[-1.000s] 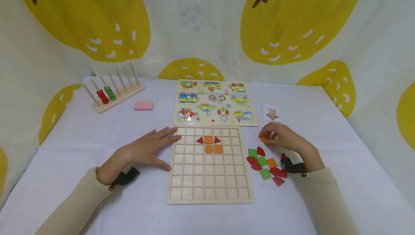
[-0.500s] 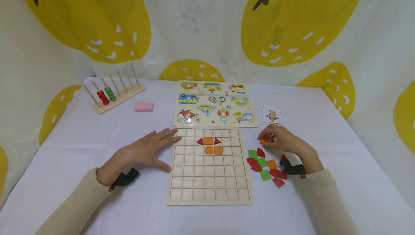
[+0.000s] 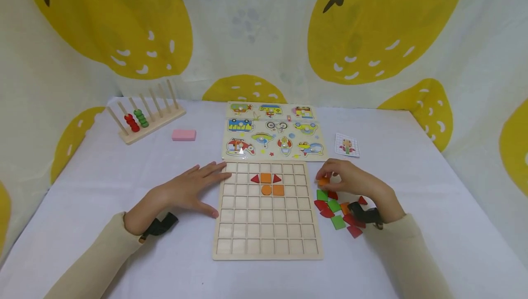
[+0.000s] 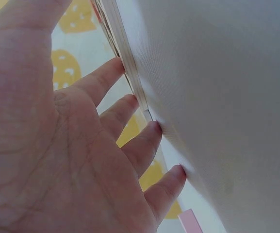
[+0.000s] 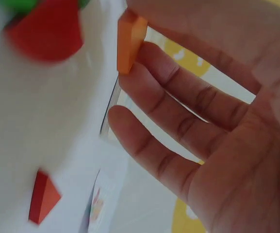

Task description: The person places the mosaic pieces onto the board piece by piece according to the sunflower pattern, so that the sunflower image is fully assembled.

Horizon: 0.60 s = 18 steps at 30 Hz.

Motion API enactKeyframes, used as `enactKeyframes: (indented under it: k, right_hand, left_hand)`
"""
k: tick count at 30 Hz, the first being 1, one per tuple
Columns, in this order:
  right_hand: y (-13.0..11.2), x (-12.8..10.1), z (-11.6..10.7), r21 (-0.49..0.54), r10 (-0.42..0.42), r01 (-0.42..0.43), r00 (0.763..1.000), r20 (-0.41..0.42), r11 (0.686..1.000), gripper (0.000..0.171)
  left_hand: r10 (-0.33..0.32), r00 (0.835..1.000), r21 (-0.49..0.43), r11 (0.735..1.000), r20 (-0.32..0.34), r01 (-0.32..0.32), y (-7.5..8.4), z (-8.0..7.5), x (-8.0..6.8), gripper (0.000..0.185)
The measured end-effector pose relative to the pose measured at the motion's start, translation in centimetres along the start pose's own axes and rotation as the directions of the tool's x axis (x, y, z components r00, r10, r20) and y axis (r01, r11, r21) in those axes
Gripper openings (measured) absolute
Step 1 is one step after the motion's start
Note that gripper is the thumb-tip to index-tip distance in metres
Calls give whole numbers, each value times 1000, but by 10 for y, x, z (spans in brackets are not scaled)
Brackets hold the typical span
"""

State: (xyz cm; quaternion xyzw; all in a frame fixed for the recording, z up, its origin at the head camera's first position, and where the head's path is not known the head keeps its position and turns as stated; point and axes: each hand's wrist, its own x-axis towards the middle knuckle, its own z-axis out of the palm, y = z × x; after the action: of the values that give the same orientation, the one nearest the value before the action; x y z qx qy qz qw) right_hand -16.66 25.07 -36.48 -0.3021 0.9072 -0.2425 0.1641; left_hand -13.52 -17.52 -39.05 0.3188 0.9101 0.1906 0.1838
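My left hand (image 3: 183, 191) lies with fingers spread, its fingertips against the left edge of the wooden grid board (image 3: 267, 257). In the left wrist view, the fingers (image 4: 142, 150) are apart and hold nothing. Between thumb and fingers, my right hand (image 3: 354, 182) pinches an orange tile (image 3: 323, 181), just right of the board; its full outline is hidden. On the board's upper rows sit an orange square (image 3: 266, 178) flanked by two red triangles (image 3: 277, 179), with an orange circle (image 3: 266, 190) and another orange square (image 3: 278, 190) below.
Loose red and green tiles (image 3: 338, 222) lie right of the board, partly under my right wrist, near a red triangle (image 3: 362, 201). Behind are a printed pattern card (image 3: 347, 145), a vehicle puzzle (image 3: 264, 153), a pink block (image 3: 184, 135) and a bead rack (image 3: 153, 128).
My right hand has moved left toward the board with the orange tile, now above the top of the loose tiles. A red triangle by the wrist is more exposed. My left hand stays put.
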Motion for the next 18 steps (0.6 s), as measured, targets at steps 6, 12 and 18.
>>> enactKeyframes:
  k: [6,12,18]
  right_hand:
    - [-12,12,3,2,-82,82,996,31,997,15]
    - [-27,25,6,20,-108,107,992,68,994,14]
    - [-43,39,13,15,-143,142,984,105,990,13]
  left_hand:
    - [4,1000,9,1000,-4,-4,-2,1,0,97]
    - [11,1000,10,1000,-4,-11,-3,2,1,98]
    - [6,1000,13,1000,1,-6,-4,2,2,98]
